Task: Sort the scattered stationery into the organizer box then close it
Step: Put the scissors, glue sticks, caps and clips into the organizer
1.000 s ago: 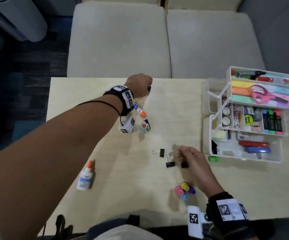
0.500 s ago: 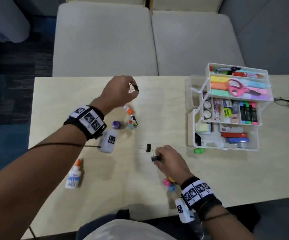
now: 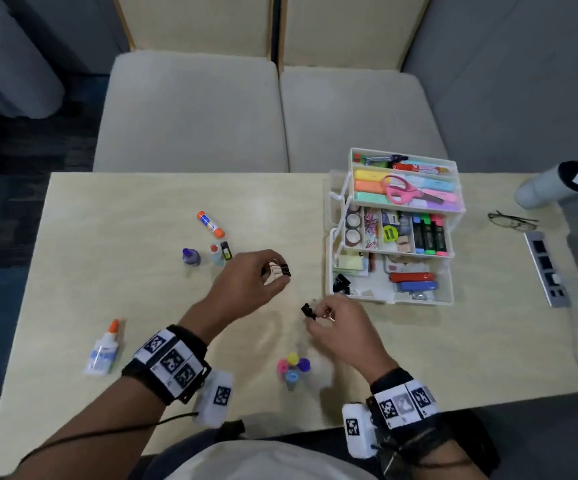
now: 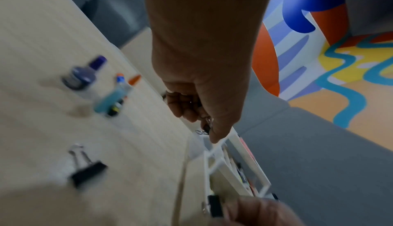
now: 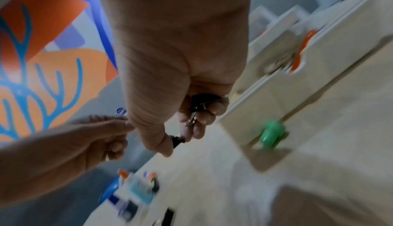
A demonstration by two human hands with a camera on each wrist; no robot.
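Note:
The white organizer box [image 3: 336,237] stands open in tiers at the right of the table, full of stationery. My left hand [image 3: 277,271] hovers at mid-table and pinches a black binder clip [image 3: 283,270], also seen as the clip [image 4: 205,128] at its fingertips. Just right of it and nearer me, my right hand [image 3: 315,315] grips black binder clips [image 3: 307,310]; the right wrist view shows one clip [image 5: 202,103] in the curled fingers and another [image 5: 177,139] pinched at the thumb. One more binder clip [image 4: 88,170] lies on the table.
A glue stick [image 3: 210,224], a purple-capped bottle [image 3: 190,256] and a small glue [image 3: 215,252] lie at the far left-middle. A white glue bottle [image 3: 105,348] lies near left. Coloured caps [image 3: 292,367] cluster near me. A green cap [image 5: 272,133] sits by the box. A flask [image 3: 554,185] and glasses [image 3: 511,220] are at the far right.
My left hand came back from the far side to mid-table with a binder clip. My right hand lifted clips off the table and now holds them beside the left hand.

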